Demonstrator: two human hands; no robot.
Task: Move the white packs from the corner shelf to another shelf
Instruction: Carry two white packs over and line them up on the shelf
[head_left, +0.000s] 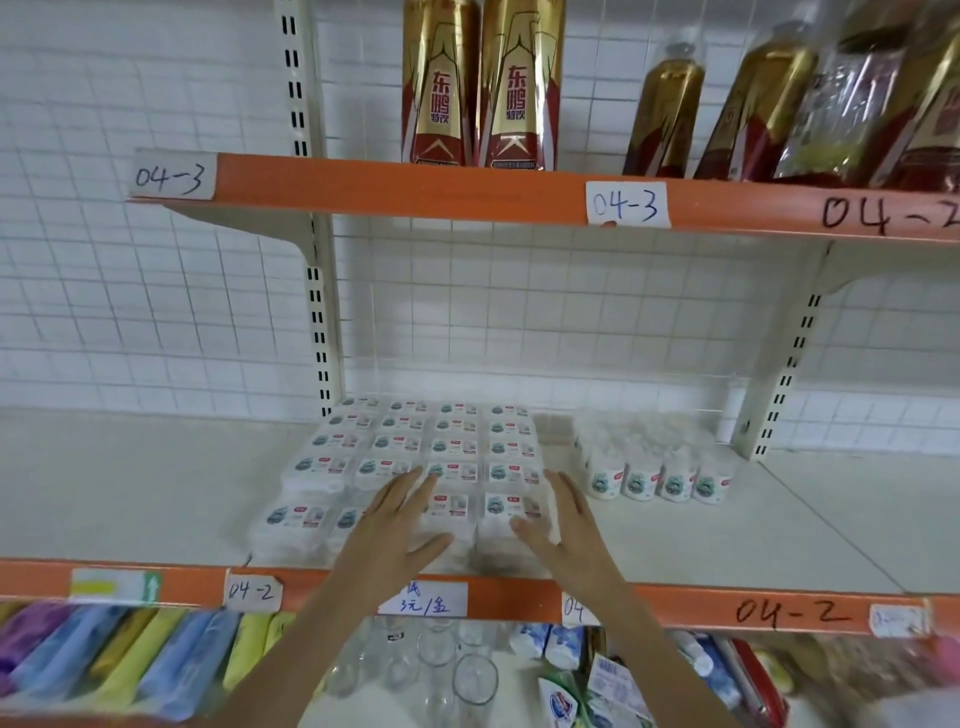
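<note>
I am facing a store shelf (727, 530) with an orange front edge marked 04-2. The white packs (415, 457), small clear-wrapped bundles with printed labels, sit in tidy rows and columns on the left part of this shelf, beside the slotted upright (319, 332) at the back; from my hands they spread toward 12 o'clock. My left hand (395, 525) reaches in over the front row, fingers straight and spread, its grip wide and holding nothing. My right hand (566, 525) is at 3 o'clock from the left one, just at the right edge of the block of packs, fingers also straight and its grip wide, thumb lying against the nearest pack; I cannot tell whether the left fingers actually touch the packs. At 2 o'clock from my right hand stands a short row of small white bottles (660, 478). On the shelf above, labelled 04-3, stand tall gold and red drink bottles (483, 88). Below the orange edge at 6 o'clock are clear glass cups (457, 670), and at 8 o'clock a row of pastel-coloured packets (119, 660).
</note>
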